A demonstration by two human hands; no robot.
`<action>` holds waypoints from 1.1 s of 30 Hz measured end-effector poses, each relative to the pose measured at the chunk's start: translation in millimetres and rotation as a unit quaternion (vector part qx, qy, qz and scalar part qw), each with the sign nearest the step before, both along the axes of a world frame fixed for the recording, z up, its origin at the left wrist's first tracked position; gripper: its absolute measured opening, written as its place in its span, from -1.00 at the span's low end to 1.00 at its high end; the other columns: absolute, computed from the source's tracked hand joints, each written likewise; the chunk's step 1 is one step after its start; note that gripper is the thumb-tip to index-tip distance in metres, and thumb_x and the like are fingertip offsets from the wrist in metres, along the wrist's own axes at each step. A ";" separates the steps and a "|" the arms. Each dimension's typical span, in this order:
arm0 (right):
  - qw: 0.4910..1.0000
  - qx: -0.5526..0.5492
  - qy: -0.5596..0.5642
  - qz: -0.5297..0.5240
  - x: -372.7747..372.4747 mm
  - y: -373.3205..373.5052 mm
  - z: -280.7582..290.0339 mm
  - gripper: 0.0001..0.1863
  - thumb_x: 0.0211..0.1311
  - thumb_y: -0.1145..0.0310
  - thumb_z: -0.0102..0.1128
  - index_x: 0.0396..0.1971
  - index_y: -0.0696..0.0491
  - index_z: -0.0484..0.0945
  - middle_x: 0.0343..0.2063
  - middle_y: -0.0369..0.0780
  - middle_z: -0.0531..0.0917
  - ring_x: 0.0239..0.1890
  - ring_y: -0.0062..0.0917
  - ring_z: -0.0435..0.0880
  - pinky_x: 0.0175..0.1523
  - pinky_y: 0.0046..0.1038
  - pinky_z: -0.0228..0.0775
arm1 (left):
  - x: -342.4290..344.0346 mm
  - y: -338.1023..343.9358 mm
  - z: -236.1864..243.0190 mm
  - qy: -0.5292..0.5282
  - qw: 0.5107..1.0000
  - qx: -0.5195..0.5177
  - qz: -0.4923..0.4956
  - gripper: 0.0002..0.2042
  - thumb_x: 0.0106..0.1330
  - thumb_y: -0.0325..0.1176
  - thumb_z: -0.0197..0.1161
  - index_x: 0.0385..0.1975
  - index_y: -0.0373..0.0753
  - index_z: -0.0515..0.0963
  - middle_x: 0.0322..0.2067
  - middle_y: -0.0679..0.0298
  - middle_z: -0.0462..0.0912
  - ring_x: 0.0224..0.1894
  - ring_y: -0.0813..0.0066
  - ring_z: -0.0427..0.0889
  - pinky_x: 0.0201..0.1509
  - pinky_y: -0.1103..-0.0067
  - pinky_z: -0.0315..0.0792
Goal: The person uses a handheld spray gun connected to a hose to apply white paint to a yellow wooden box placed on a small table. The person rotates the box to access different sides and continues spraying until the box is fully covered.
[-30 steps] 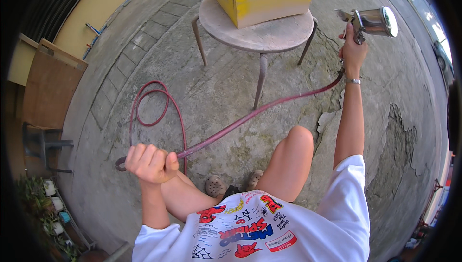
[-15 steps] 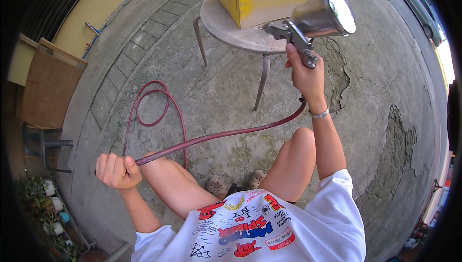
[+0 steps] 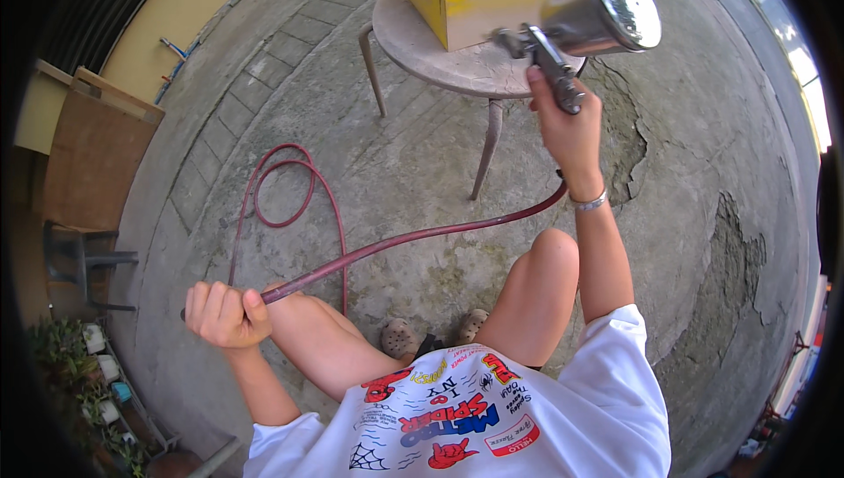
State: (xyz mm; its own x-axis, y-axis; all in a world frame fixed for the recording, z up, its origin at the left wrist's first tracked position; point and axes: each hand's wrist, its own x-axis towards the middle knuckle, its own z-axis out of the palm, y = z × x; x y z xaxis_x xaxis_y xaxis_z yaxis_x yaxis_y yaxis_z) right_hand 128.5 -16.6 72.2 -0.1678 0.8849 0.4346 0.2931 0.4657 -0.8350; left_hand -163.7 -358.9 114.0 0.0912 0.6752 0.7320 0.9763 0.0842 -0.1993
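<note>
My right hand [image 3: 570,131] is wrapped round the handle of a metal spray gun [image 3: 552,65], raised in front of the round stool's edge. A shiny metal paint cup [image 3: 607,10] sits on top of the gun. The gun's nozzle end points left, close to a yellow and white box frame [image 3: 475,8] with an open top. That box rests on a round grey table [image 3: 413,47] with metal legs. From below my right hand a dark red hose [image 3: 422,234] runs left across my knees, and my left hand [image 3: 227,313] is closed round it in a fist.
More hose lies looped on the cracked concrete floor [image 3: 413,162]. On the left stand a brown board [image 3: 97,157], a dark plastic chair [image 3: 92,263] and potted plants [image 3: 83,372]. Broken concrete [image 3: 730,276] shows on the right. My clogs [image 3: 400,336] are below my knees.
The spray gun and my right hand have shifted slightly right and up, the gun tilting a little. The car at the upper right has left view. My left hand still grips the hose.
</note>
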 end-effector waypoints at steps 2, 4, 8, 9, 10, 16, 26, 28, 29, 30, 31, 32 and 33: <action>0.999 0.006 0.001 -0.037 13.7 13.1 -0.9 -0.58 0.40 0.11 0.38 -0.49 0.18 0.66 -0.72 -0.32 0.57 -0.66 -0.71 0.45 -0.52 -0.52 0.26 | 3.4 2.3 -4.4 -0.016 1.000 0.003 -0.013 -0.49 0.47 -0.15 0.14 -0.77 -0.15 0.20 -0.73 0.28 0.20 -0.67 0.28 0.24 -0.55 0.38 0.05; 0.997 0.048 0.007 -0.066 30.6 36.9 -12.1 -0.52 0.39 0.02 0.38 -0.55 0.13 0.67 -0.71 -0.37 0.57 -0.67 -0.74 0.48 -0.55 -0.57 0.26 | 9.3 5.9 -5.4 -0.022 0.999 -0.004 -0.025 -0.49 0.46 -0.13 0.15 -0.77 -0.14 0.21 -0.74 0.30 0.20 -0.67 0.30 0.25 -0.55 0.39 0.06; 0.992 0.008 -0.016 -0.121 64.9 73.2 -16.8 -0.48 0.39 0.01 0.36 -0.59 0.17 0.65 -0.75 -0.32 0.56 -0.68 -0.67 0.51 -0.51 -0.49 0.30 | 26.8 21.3 -10.4 -0.042 0.997 -0.017 -0.057 -0.50 0.45 -0.12 0.16 -0.77 -0.10 0.23 -0.74 0.33 0.21 -0.67 0.33 0.27 -0.56 0.41 0.07; 0.991 -0.008 -0.009 -0.134 69.6 79.2 -14.8 -0.47 0.38 -0.01 0.36 -0.60 0.18 0.65 -0.76 -0.32 0.55 -0.70 -0.66 0.50 -0.53 -0.49 0.29 | 31.6 23.6 -11.0 -0.044 0.997 -0.020 -0.063 -0.51 0.45 -0.12 0.16 -0.77 -0.10 0.24 -0.74 0.34 0.22 -0.67 0.34 0.28 -0.56 0.41 0.08; 0.989 -0.024 -0.002 -0.147 73.5 84.1 -12.0 -0.46 0.38 -0.02 0.36 -0.60 0.18 0.65 -0.77 -0.32 0.54 -0.73 -0.65 0.50 -0.55 -0.48 0.29 | 36.2 25.8 -11.9 -0.045 0.996 -0.023 -0.070 -0.51 0.44 -0.12 0.17 -0.77 -0.09 0.26 -0.74 0.35 0.22 -0.67 0.34 0.28 -0.56 0.41 0.08; 0.970 0.001 -0.028 -0.243 112.8 125.7 -5.1 -0.42 0.42 -0.09 0.29 -0.57 0.16 0.67 -0.73 -0.32 0.59 -0.80 -0.65 0.48 -0.68 -0.46 0.24 | 60.0 41.1 -17.3 -0.061 0.991 -0.038 -0.109 -0.54 0.43 -0.10 0.18 -0.75 -0.10 0.33 -0.74 0.37 0.25 -0.67 0.36 0.29 -0.55 0.42 0.10; 0.988 -0.047 0.050 -0.139 87.5 88.7 2.5 -0.47 0.40 -0.06 0.33 -0.54 0.13 0.70 -0.74 -0.33 0.59 -0.82 -0.65 0.46 -0.70 -0.48 0.20 | 40.0 28.6 -19.1 -0.077 0.994 -0.013 -0.078 -0.51 0.43 -0.14 0.15 -0.78 -0.15 0.27 -0.74 0.28 0.25 -0.68 0.28 0.27 -0.56 0.38 0.08; 0.993 -0.044 0.039 -0.098 76.9 72.6 -3.3 -0.51 0.45 -0.01 0.29 -0.51 0.12 0.66 -0.69 -0.32 0.61 -0.81 -0.69 0.45 -0.72 -0.53 0.18 | 32.3 24.3 -15.5 -0.073 0.995 -0.005 -0.070 -0.50 0.44 -0.15 0.14 -0.79 -0.17 0.26 -0.74 0.26 0.25 -0.67 0.27 0.26 -0.56 0.37 0.08; 0.996 -0.043 0.034 -0.076 69.7 64.8 -6.8 -0.53 0.47 0.02 0.27 -0.50 0.11 0.64 -0.67 -0.32 0.63 -0.81 -0.72 0.45 -0.73 -0.55 0.16 | 27.6 21.0 -15.1 -0.070 0.995 -0.002 -0.064 -0.50 0.44 -0.16 0.14 -0.79 -0.18 0.25 -0.74 0.25 0.25 -0.67 0.26 0.26 -0.55 0.37 0.08; 0.997 -0.030 0.033 -0.060 62.9 57.2 -8.9 -0.54 0.47 0.03 0.28 -0.50 0.11 0.64 -0.67 -0.32 0.63 -0.81 -0.72 0.45 -0.73 -0.56 0.16 | 22.6 18.9 -14.9 -0.063 0.996 0.006 -0.062 -0.49 0.45 -0.15 0.14 -0.79 -0.17 0.24 -0.74 0.27 0.23 -0.68 0.28 0.25 -0.56 0.38 0.06; 0.998 -0.018 0.032 -0.043 55.5 49.8 -10.5 -0.55 0.46 0.04 0.29 -0.50 0.11 0.64 -0.67 -0.33 0.63 -0.81 -0.73 0.45 -0.72 -0.57 0.16 | 17.4 16.9 -14.8 -0.056 0.997 0.015 -0.060 -0.48 0.46 -0.14 0.14 -0.79 -0.16 0.23 -0.75 0.28 0.21 -0.68 0.30 0.24 -0.56 0.39 0.05; 0.999 -0.006 0.033 -0.022 45.3 42.1 -11.6 -0.56 0.46 0.05 0.31 -0.50 0.10 0.65 -0.67 -0.33 0.63 -0.81 -0.73 0.44 -0.72 -0.58 0.15 | 13.4 12.4 -13.3 -0.048 0.997 0.023 -0.053 -0.47 0.46 -0.13 0.15 -0.80 -0.15 0.22 -0.75 0.30 0.19 -0.69 0.31 0.23 -0.56 0.40 0.03; 0.999 -0.021 0.031 -0.015 38.4 33.7 -10.6 -0.57 0.44 0.05 0.33 -0.50 0.11 0.67 -0.66 -0.34 0.63 -0.73 -0.73 0.48 -0.63 -0.58 0.21 | 10.2 9.9 -13.1 -0.044 0.998 0.025 -0.046 -0.47 0.46 -0.13 0.14 -0.79 -0.16 0.21 -0.75 0.29 0.19 -0.69 0.31 0.23 -0.56 0.40 0.03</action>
State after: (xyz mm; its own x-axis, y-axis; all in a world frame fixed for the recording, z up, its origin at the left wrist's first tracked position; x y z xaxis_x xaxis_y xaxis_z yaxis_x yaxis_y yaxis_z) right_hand 166.9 17.1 61.7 -0.1145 0.9066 0.4061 0.2543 0.4219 -0.8703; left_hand -153.5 -349.0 100.9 0.0850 0.6292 0.7726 0.9940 0.0005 -0.1097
